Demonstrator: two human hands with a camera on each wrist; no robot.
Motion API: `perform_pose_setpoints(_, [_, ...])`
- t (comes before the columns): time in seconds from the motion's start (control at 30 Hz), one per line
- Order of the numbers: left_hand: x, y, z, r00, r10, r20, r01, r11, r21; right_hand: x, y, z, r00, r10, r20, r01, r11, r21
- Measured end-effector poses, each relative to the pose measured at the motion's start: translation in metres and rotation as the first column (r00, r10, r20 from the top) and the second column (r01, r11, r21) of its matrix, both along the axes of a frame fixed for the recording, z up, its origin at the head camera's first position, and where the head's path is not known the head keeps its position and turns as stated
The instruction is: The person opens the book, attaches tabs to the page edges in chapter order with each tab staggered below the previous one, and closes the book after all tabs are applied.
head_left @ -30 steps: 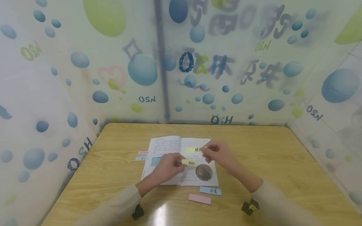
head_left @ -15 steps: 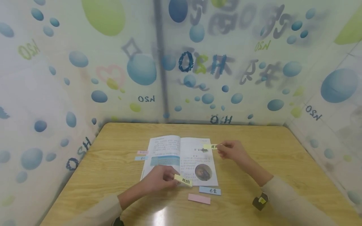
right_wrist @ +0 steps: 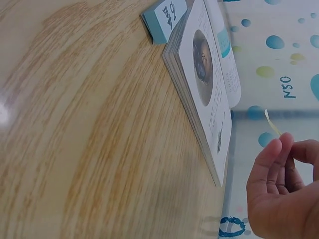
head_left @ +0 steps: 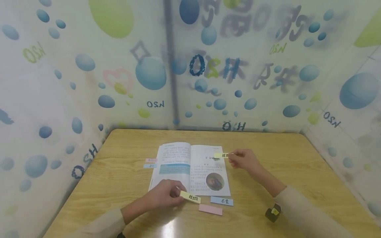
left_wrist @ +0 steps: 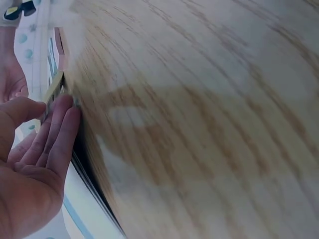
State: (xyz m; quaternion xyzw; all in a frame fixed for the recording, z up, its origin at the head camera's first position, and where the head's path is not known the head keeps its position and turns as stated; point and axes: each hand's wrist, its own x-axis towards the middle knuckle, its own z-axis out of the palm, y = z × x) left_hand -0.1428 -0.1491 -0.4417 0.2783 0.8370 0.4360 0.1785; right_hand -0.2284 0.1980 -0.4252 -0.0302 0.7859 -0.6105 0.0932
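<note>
An open book (head_left: pixel 175 155) lies on the wooden table in the head view. My right hand (head_left: pixel 245 160) pinches a single yellow sticky note (head_left: pixel 220 155) with handwriting on it, held over the right page's upper edge. In the right wrist view this sticky note (right_wrist: pixel 271 122) shows as a thin curled strip between thumb and fingertips. Below the book's left page, my left hand (head_left: pixel 165 194) pinches a pad of yellow sticky notes (head_left: pixel 190 197), also with writing on top. From the left wrist, the left hand (left_wrist: pixel 40 144) sits low by the table, thumb on the pad.
A blue sticky note pad (head_left: pixel 221 201) with writing lies just below the book, and a pink pad (head_left: pixel 210 209) is in front of it. Pink (head_left: pixel 150 160) and blue tabs (head_left: pixel 149 166) stick out from the book's left edge. A patterned wall (head_left: pixel 202 99) stands behind the table.
The hands have drawn apart: the right went right with its yellow note, the left came down and toward me with the pad. In the last half second, the left lowered slightly further.
</note>
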Motion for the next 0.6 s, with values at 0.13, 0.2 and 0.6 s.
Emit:
perform_pose_setpoints(0.13, [0.0,-0.004,0.002,1.0,-0.002,0.03,0.002,1.0,-0.011,0.0,0.0,-0.001,1.0,0.001,-0.001,-0.001,1.0,-0.002])
perform_pose_setpoints(0.2, [0.0,-0.007,0.003,1.0,0.001,0.003,-0.001,0.999,-0.046,0.0,0.001,-0.001,1.0,0.003,0.0,-0.003,1.0,-0.008])
perform_pose_setpoints(0.6, [-0.011,-0.006,0.025,0.972,0.063,-0.227,-0.109,0.975,-0.195,0.0,0.004,-0.002,1.0,-0.002,0.007,0.002,1.0,0.012])
